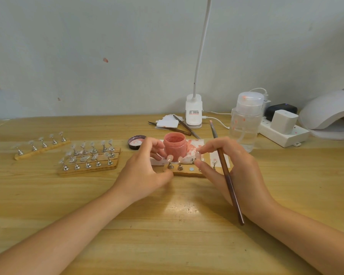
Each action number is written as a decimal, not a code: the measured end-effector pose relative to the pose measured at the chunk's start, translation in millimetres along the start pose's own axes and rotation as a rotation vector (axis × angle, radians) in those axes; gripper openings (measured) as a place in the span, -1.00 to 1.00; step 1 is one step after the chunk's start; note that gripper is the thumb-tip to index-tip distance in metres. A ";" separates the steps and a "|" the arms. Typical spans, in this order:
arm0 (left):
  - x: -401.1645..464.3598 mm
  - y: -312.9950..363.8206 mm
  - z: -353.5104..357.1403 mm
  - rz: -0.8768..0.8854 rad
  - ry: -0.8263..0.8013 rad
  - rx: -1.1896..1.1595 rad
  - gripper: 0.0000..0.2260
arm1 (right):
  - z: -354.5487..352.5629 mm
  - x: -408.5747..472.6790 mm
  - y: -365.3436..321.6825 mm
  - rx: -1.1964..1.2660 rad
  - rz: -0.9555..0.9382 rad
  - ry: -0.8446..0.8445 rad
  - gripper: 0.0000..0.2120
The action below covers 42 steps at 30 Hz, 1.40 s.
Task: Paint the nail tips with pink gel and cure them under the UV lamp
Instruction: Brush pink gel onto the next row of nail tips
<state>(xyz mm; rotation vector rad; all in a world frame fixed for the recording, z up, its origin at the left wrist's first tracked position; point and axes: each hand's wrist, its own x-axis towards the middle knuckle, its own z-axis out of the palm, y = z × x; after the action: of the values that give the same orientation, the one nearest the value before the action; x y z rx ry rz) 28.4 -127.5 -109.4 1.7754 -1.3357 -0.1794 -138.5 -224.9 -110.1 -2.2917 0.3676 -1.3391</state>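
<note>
An open jar of pink gel stands on a stained paper towel, its lid to the left. In front lies a wooden strip with metal stands carrying nail tips. My left hand rests at the strip's left end, fingers curled beside the jar. My right hand holds a brown brush and pinches a nail tip on its stand over the strip. The white UV lamp sits far right.
Three more wooden strips with clear nail tips lie to the left. A clear pump bottle, tweezers, white pads, a desk lamp base and a power strip with chargers stand behind the jar.
</note>
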 end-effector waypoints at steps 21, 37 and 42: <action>-0.3 2.3 -0.3 0.019 -0.025 0.022 -0.61 | 0.6 3.0 2.7 -0.124 0.056 -0.165 -0.83; -0.4 0.2 -1.5 0.005 -0.033 0.038 -0.62 | -12.3 2.2 2.3 -0.201 0.173 -0.186 -0.78; 0.8 -2.1 -1.0 -0.022 -0.036 0.034 -0.62 | -11.5 2.5 0.8 -0.173 0.149 -0.176 -0.84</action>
<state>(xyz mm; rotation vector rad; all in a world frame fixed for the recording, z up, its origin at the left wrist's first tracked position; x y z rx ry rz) 30.8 -127.6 -110.0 1.8230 -1.3524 -0.2023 -147.3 -229.6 -103.8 -2.4461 0.6020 -1.0600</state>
